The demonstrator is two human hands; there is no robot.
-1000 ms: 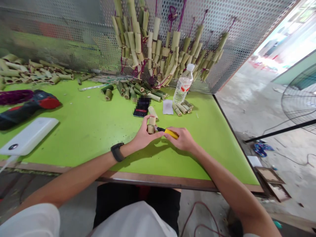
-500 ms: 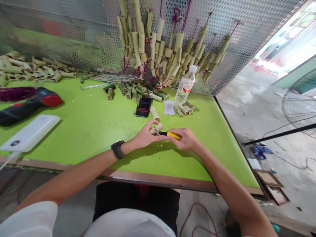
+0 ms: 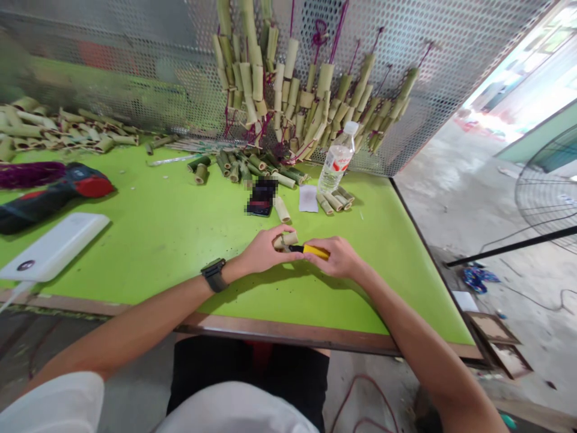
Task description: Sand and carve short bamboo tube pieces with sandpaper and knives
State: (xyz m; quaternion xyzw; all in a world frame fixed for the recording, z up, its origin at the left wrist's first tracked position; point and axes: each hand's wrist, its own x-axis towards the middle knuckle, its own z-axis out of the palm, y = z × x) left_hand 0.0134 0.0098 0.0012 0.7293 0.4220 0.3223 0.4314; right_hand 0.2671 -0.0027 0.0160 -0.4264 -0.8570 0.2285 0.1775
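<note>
My left hand [image 3: 265,251] is closed around a short bamboo piece [image 3: 288,239], held just over the green tabletop [image 3: 153,252]. My right hand [image 3: 338,255] grips a yellow-handled utility knife [image 3: 317,251] with a black front part. Its blade end meets the bamboo near my left fingers; the exact point of contact is too small to make out. Beyond my hands lies a loose bamboo piece [image 3: 282,209], beside a dark phone [image 3: 262,197] that is partly blurred out.
Cut bamboo pieces [image 3: 334,200] lie by a water bottle [image 3: 337,159] and a white paper [image 3: 308,198]. Bamboo strung on purple cord hangs on the mesh panel [image 3: 157,90]. At the left are a power bank [image 3: 58,243], a black-and-red power tool [image 3: 63,192] and a bamboo heap [image 3: 58,129].
The bamboo piece in my left hand has tilted to lie more level, and the knife has shifted slightly with it. Both hands keep their hold.
</note>
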